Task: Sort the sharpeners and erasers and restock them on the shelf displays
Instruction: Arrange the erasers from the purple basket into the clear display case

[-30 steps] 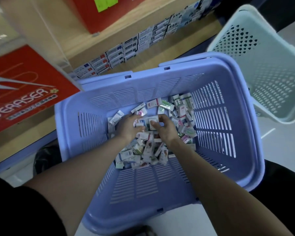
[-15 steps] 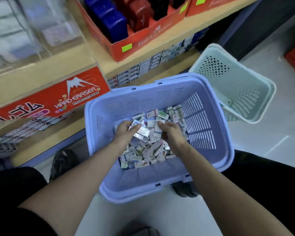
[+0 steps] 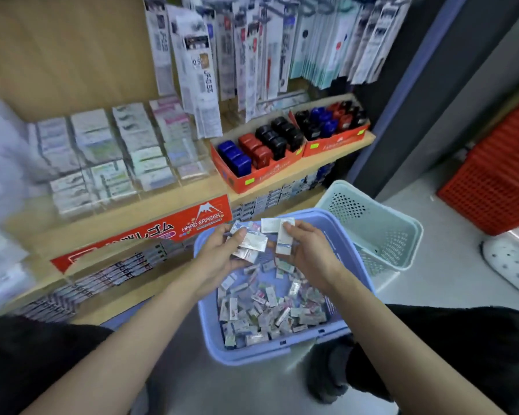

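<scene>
A lilac plastic basket (image 3: 213, 333) on the floor holds a heap of small wrapped erasers (image 3: 270, 310). Above its far rim my left hand (image 3: 219, 256) grips a bunch of wrapped erasers (image 3: 250, 242). My right hand (image 3: 309, 250) pinches a couple of white wrapped erasers (image 3: 283, 238) between thumb and fingers. Both hands hover close together, just in front of the red "HARD ERASER" display box (image 3: 150, 232) on the lower shelf.
Clear acrylic bins of erasers (image 3: 111, 157) sit on the upper shelf beside two red boxes of blue, red and black sharpeners (image 3: 259, 151). A pale green basket (image 3: 384, 229) stands right of the lilac one. A red crate (image 3: 498, 181) and a white shoe (image 3: 510, 265) lie far right.
Both hands have lifted out of the heap with erasers in them and risen to the basket's far rim. My view has tilted up, showing the shelves.
</scene>
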The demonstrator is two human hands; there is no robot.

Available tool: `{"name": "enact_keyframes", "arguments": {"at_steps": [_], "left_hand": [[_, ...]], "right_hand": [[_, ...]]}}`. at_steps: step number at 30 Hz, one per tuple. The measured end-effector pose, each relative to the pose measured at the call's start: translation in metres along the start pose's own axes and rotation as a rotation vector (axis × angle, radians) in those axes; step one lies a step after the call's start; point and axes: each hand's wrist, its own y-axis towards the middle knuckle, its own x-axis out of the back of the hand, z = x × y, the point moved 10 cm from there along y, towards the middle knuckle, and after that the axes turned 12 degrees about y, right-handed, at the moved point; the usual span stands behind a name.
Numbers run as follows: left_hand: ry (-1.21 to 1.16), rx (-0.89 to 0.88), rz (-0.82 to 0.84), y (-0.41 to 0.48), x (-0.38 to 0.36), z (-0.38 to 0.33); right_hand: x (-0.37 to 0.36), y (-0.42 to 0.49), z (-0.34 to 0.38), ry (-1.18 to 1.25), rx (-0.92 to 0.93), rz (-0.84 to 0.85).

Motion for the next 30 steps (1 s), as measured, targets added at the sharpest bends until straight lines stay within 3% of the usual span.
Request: {"name": "enact_keyframes", "arguments": {"at_steps": [5, 14, 21, 24, 30], "left_hand": [[-0.015, -0.112, 0.036, -0.037, 0.018, -0.064], [-0.178, -0.158, -0.18, -0.067, 0.088, -0.119], [-0.057, -0.185, -0.27, -0.075, 0.151, -0.127], [-0.107, -0.141, -0.34, -0.08, 0.186, -0.117], [-0.154, -0.166, -0.495, -0.108, 0.258, -0.107]], "right_hand": [[-0.054, -0.032, 0.034, 0.027, 0.08, 0.124], [-0.16, -0.055, 0.048, -0.024, 0.151, 0.311], [-0.19, -0.03, 0.025, -0.014, 0.159, 0.264], [-0.198, -0.011, 0.01, -0.032, 0.132, 0.195], [-0.243, 0.018, -0.018, -0.013, 0.04, 0.242]]}}
